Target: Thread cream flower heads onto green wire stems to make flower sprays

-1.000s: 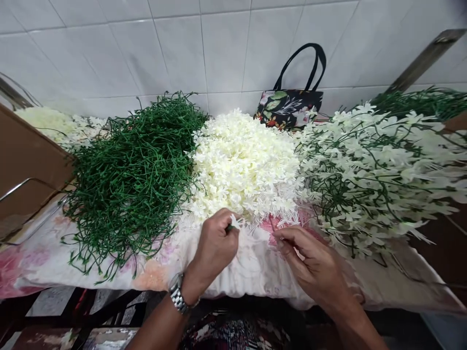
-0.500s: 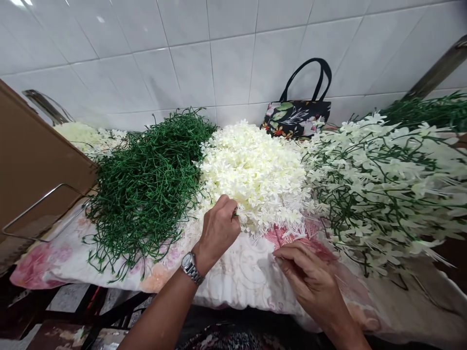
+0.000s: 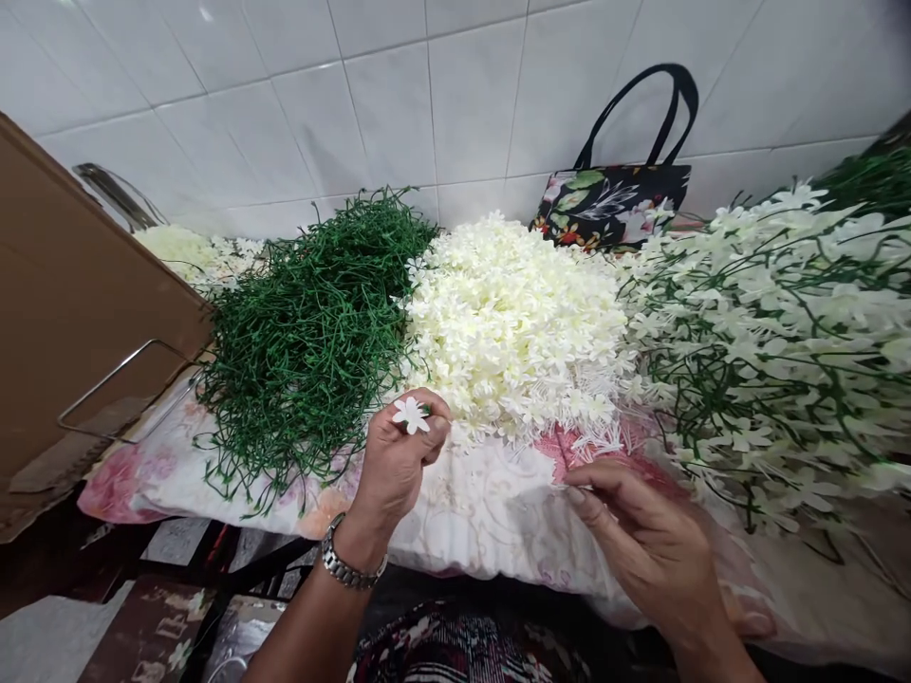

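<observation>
My left hand (image 3: pixel 407 451), with a metal watch at its wrist, is closed in front of the flower pile. A small white artificial flower (image 3: pixel 411 415) shows at the top of its fist, a bit of green beside the petals. To the right, my right hand (image 3: pixel 633 526) holds thumb and forefinger together in a pinch over the tablecloth; whatever sits at the tips is too small to make out. Beyond both hands lies a heap of loose white flower heads (image 3: pixel 512 323). A tangle of green plastic stems (image 3: pixel 313 332) lies to its left.
White flowers on green stems (image 3: pixel 797 360) are bunched on the right. A black floral handbag (image 3: pixel 616 204) stands against the tiled wall (image 3: pixel 388 114). A cardboard box (image 3: pixel 85 323) and a bent wire stand (image 3: pixel 106 384) are at left. A floral cloth (image 3: pixel 484 531) covers the table.
My left hand has turned and drawn back slightly left, and the white flower in it has come into sight. My right hand stays pinched nearby. The view has shifted a little.
</observation>
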Demonstrator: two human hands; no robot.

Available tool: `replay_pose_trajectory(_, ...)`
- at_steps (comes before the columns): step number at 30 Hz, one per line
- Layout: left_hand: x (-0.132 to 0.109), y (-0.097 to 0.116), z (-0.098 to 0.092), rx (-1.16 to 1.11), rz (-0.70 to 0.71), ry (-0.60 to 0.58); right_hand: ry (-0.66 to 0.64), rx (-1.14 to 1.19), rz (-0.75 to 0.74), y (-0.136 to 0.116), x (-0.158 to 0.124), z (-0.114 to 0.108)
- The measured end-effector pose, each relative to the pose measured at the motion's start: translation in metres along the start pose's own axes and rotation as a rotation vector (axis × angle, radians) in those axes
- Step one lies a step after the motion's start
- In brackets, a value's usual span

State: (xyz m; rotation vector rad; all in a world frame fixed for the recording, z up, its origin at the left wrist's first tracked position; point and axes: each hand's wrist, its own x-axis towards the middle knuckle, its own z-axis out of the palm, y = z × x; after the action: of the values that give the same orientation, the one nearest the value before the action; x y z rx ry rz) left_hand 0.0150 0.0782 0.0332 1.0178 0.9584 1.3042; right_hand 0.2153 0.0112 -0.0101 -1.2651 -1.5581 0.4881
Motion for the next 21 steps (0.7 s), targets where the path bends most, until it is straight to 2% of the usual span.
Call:
replay_pose_trajectory(3,-0.015,-0.001,0.002,-0.147,-0.111,-0.059,0.012,0.162,0.075,-0.02,0.006,0.004)
replay_pose_trajectory(8,-0.032,-0.011,0.005,-0.246,-0.181,-0.163,-0.059,0.319,-0.019,-0.047,0.016,0.022)
replay_pose_trajectory(12,-0.036,-0.014,0.007,-0.252,-0.16,-0.179,-0.116,0.323,-0.079,-0.05,0.014,0.034)
replay_pose_trajectory(21,-0.043,-0.023,0.015,-0.335,-0.216,-0.13,-0.081,0.272,-0.137,-0.044,0.009,0.038)
